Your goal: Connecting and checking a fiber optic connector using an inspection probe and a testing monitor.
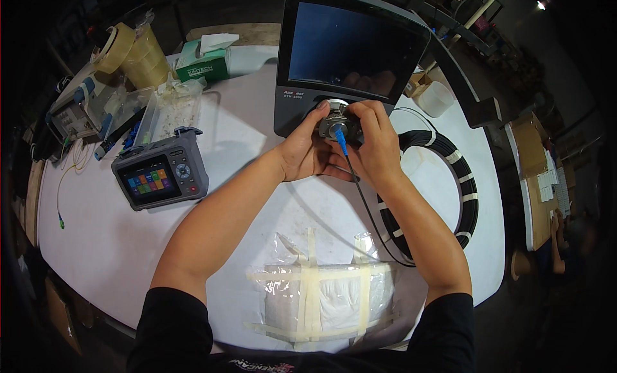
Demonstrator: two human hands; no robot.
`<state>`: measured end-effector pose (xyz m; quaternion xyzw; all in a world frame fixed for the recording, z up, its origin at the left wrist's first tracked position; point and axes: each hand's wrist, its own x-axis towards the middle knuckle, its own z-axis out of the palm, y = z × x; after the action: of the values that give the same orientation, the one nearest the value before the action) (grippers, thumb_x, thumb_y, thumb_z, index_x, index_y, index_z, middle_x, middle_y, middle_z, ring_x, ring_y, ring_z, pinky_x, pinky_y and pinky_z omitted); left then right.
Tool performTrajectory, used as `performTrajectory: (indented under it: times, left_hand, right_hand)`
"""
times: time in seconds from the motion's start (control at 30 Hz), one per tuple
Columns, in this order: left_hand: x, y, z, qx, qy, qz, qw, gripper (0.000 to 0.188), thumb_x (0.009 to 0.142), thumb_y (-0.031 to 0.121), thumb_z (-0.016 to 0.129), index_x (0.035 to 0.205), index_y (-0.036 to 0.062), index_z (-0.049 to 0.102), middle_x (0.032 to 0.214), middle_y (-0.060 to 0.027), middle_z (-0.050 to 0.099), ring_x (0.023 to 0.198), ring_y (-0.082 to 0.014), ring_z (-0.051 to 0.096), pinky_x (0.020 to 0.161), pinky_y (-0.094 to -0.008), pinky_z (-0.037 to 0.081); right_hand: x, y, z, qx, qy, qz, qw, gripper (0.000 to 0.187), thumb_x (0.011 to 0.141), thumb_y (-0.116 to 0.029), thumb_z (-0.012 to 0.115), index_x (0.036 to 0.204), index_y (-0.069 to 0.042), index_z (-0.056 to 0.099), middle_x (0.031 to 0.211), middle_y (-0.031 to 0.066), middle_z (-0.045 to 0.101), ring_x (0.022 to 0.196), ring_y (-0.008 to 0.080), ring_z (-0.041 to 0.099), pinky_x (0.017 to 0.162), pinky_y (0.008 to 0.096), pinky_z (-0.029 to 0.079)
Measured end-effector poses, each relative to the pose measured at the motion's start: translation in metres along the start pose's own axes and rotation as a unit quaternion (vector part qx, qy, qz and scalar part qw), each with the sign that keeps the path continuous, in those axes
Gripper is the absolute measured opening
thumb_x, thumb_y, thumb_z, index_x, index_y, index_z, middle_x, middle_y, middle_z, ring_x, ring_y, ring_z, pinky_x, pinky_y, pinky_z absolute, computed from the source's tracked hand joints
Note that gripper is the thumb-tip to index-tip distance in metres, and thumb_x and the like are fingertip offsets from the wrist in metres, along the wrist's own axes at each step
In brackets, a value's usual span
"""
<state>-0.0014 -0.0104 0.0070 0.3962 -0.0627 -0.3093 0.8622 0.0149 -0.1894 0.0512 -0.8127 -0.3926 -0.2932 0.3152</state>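
A dark grey inspection instrument with a large screen (350, 48) stands in front of me. On its lower front is a round metal connector mount (334, 121). A blue fibre-optic connector (340, 135) sits at this mount, and its black cable (364, 199) runs down toward me. My left hand (301, 153) grips the mount from the left, thumb on its upper edge. From the right, my right hand (379, 148) closes on it, index finger and thumb bent at its side. The lower fingers of both hands are partly hidden behind the connector.
A coil of black cable (471, 186) lies right, under my right forearm. Left stands a grey handheld tester (160, 170); behind it are a clear tray (177, 109), tape rolls (138, 54) and a green tissue box (202, 63). A taped-down pad (337, 302) lies nearest me.
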Motion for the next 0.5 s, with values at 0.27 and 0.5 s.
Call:
performTrajectory:
  times: [0.27,0.5]
  left_hand:
    - [-0.0022,0.0010,0.0013,-0.006,-0.029,0.015,0.999,0.089,0.098,0.081,0.032,0.149,0.0095,0.049,0.130,-0.0228,0.066,0.115,-0.0414,0.069,0.101,-0.0590,0.056]
    - [0.0001,-0.0023,-0.0048,-0.029,-0.040,0.016,0.999,0.087,0.099,0.079,0.033,0.148,0.0095,0.049,0.128,-0.0227,0.067,0.114,-0.0419,0.070,0.099,-0.0621,0.056]
  right_hand:
    - [-0.0015,-0.0016,-0.0051,0.028,-0.002,0.000,1.000,0.059,0.064,0.002,0.083,0.120,-0.004,0.066,0.116,0.0132,0.061,0.100,0.0347,0.066,0.080,0.0414,0.056]
    - [-0.0007,-0.0001,-0.0032,0.036,-0.012,-0.008,0.999,0.062,0.064,-0.002,0.087,0.121,-0.003,0.064,0.117,0.0138,0.061,0.101,0.0354,0.066,0.082,0.0421,0.056]
